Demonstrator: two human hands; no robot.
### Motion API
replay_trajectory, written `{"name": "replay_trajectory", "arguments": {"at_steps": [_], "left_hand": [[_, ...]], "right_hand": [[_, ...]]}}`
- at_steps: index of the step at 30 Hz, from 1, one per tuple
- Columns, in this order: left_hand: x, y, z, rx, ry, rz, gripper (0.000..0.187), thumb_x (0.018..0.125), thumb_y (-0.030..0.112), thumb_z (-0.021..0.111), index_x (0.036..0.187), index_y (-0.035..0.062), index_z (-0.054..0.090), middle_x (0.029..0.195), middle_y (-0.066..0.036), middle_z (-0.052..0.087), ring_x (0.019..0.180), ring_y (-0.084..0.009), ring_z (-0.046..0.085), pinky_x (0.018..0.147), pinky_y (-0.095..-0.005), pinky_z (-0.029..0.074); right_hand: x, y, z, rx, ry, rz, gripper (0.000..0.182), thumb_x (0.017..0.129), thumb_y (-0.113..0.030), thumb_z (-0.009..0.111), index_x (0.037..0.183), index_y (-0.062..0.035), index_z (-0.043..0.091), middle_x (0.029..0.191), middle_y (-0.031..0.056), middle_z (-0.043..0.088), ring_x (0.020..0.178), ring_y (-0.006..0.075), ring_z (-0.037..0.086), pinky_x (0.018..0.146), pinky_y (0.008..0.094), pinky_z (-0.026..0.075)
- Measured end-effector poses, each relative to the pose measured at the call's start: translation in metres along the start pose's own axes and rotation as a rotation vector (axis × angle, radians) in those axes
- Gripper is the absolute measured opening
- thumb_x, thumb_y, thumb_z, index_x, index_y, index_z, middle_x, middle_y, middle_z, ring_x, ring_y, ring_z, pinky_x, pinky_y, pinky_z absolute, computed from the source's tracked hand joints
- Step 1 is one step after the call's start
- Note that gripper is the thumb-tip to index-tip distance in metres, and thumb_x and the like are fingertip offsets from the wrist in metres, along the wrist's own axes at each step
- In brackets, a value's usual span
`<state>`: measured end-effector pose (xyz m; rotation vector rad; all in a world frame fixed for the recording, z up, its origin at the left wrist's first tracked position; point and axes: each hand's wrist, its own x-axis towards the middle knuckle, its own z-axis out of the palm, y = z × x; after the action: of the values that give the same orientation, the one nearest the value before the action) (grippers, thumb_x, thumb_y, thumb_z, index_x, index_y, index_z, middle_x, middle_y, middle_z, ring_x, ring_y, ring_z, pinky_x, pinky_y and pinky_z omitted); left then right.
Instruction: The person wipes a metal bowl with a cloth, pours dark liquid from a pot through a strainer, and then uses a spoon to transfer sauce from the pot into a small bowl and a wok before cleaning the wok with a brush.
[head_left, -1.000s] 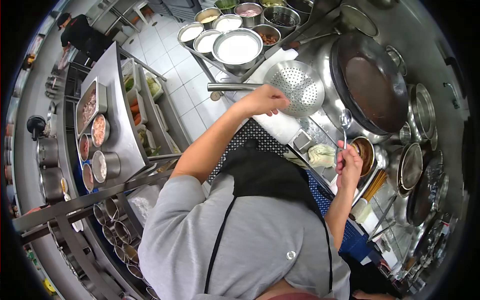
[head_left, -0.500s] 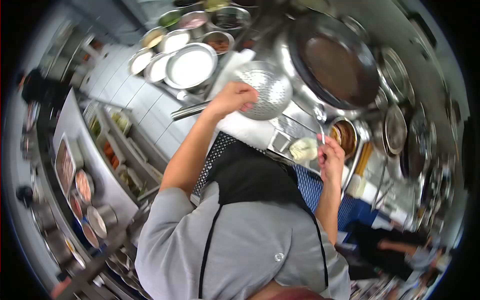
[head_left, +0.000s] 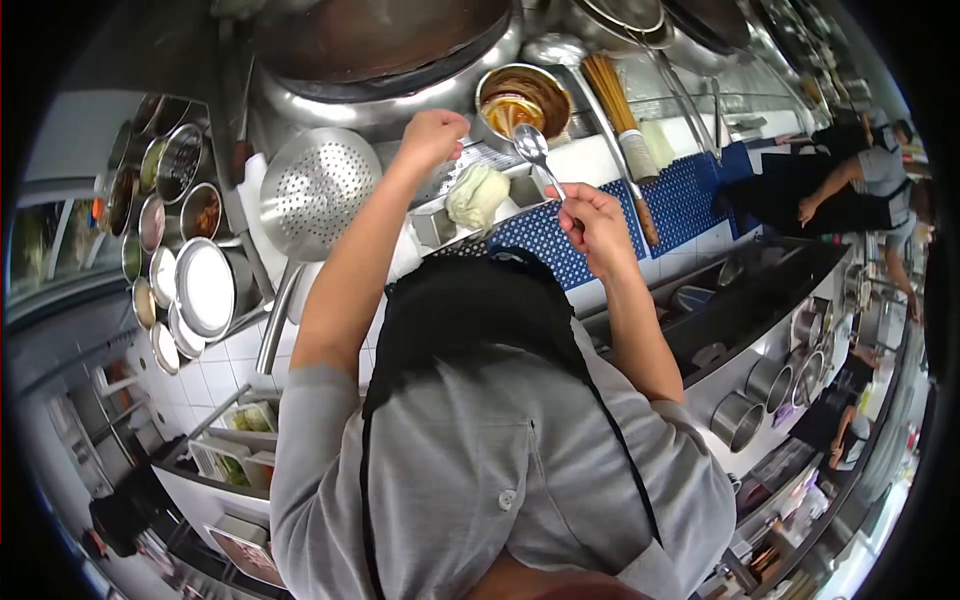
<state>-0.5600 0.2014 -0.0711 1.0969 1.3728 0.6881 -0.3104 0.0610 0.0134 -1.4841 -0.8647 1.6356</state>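
My right hand (head_left: pixel 597 228) grips the handle of a metal spoon (head_left: pixel 531 145). The spoon's bowl end is at the near rim of a small metal bowl (head_left: pixel 562 92) with brown sauce inside. My left hand (head_left: pixel 435 140) is closed, fingers pinched together, between the wok (head_left: pixel 385 65) and a crumpled pale cloth (head_left: pixel 478 197); whatever it may hold is hidden. Beside my left forearm rests a perforated strainer (head_left: pixel 315 185), its handle pointing toward me.
Right of the sauce bowl lie a long-handled ladle (head_left: pixel 600 100) and a bamboo brush (head_left: pixel 615 95). Several ingredient containers, including a white-filled pot (head_left: pixel 205 288), stand at left. Other people (head_left: pixel 860 180) work at far right.
The view has swung to the right. My left hand has left its place over the strainer and is now near the wok. The spoon stays in my right hand, near the sauce bowl.
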Motion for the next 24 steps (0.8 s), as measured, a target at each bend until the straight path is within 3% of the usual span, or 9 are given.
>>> {"name": "replay_trajectory", "arguments": {"at_steps": [5,9,12,13,14,17,21,24], "left_hand": [[0.051,-0.003,0.045,0.026,0.139,-0.104,0.02,0.085,0.014,0.072,0.089,-0.0049,0.064,0.085,-0.013,0.067,0.067,-0.0199,0.067,0.058,-0.0336,0.061],[0.06,0.001,0.056,0.096,0.158,-0.112,0.014,0.081,0.004,0.07,0.088,-0.0064,0.064,0.085,-0.015,0.066,0.062,-0.0227,0.068,0.056,-0.0345,0.062],[0.046,0.012,0.063,0.094,0.189,-0.078,0.012,0.083,0.006,0.066,0.087,-0.0059,0.063,0.086,-0.014,0.067,0.066,-0.0225,0.069,0.056,-0.0339,0.061],[0.049,0.005,0.062,0.068,0.203,-0.037,0.019,0.083,0.014,0.068,0.084,-0.0058,0.066,0.083,-0.015,0.069,0.067,-0.0217,0.07,0.058,-0.0352,0.061],[0.053,-0.002,0.062,0.038,0.198,0.01,0.027,0.083,0.021,0.07,0.082,-0.0056,0.07,0.08,-0.016,0.071,0.068,-0.0208,0.072,0.06,-0.0365,0.06],[0.026,0.035,0.064,-0.148,0.143,0.019,0.015,0.084,0.009,0.06,0.088,-0.0038,0.066,0.083,-0.013,0.069,0.073,-0.0207,0.07,0.063,-0.0342,0.061],[0.014,0.07,0.05,-0.306,0.013,0.128,0.011,0.085,0.008,0.063,0.09,-0.0013,0.067,0.086,-0.009,0.07,0.072,-0.0164,0.067,0.061,-0.0324,0.058],[0.017,0.107,0.012,-0.382,-0.032,0.254,0.007,0.088,0.008,0.066,0.089,0.0011,0.066,0.08,-0.006,0.066,0.072,-0.0151,0.065,0.067,-0.0334,0.059]], "right_hand": [[-0.013,0.006,-0.026,0.05,0.082,-0.015,0.027,0.091,-0.004,0.052,0.111,-0.0003,0.07,0.064,-0.0024,0.054,0.044,0.0025,0.037,0.038,0.0194,0.024],[-0.016,0.007,-0.04,0.079,0.127,-0.014,0.027,0.091,-0.004,0.052,0.111,-0.0004,0.069,0.064,-0.0023,0.055,0.044,0.0023,0.037,0.038,0.0191,0.024],[-0.016,0.008,-0.05,0.116,0.141,-0.065,0.027,0.092,-0.004,0.051,0.111,-0.001,0.07,0.064,-0.0025,0.054,0.044,0.0026,0.038,0.039,0.0188,0.024],[-0.017,0.008,-0.051,0.106,0.16,-0.108,0.027,0.092,-0.005,0.051,0.111,-0.0024,0.07,0.064,-0.0025,0.055,0.045,0.0029,0.038,0.039,0.0186,0.025],[-0.019,0.007,-0.054,0.12,0.158,-0.097,0.027,0.092,-0.005,0.052,0.111,-0.0035,0.07,0.066,-0.0022,0.056,0.047,0.003,0.04,0.041,0.0185,0.027],[-0.021,0.003,-0.06,0.2,0.193,-0.232,0.025,0.094,-0.008,0.053,0.111,-0.0032,0.07,0.067,-0.0018,0.056,0.05,0.0034,0.041,0.042,0.0182,0.027],[-0.027,-0.011,-0.062,0.348,0.182,-0.35,0.023,0.094,-0.007,0.053,0.11,0.0006,0.067,0.064,-0.0005,0.054,0.046,0.0047,0.039,0.039,0.0198,0.028],[-0.032,-0.015,-0.061,0.366,0.215,-0.375,0.024,0.095,-0.007,0.052,0.111,0.0015,0.067,0.064,-0.0004,0.054,0.046,0.0049,0.038,0.039,0.0208,0.027]]}}
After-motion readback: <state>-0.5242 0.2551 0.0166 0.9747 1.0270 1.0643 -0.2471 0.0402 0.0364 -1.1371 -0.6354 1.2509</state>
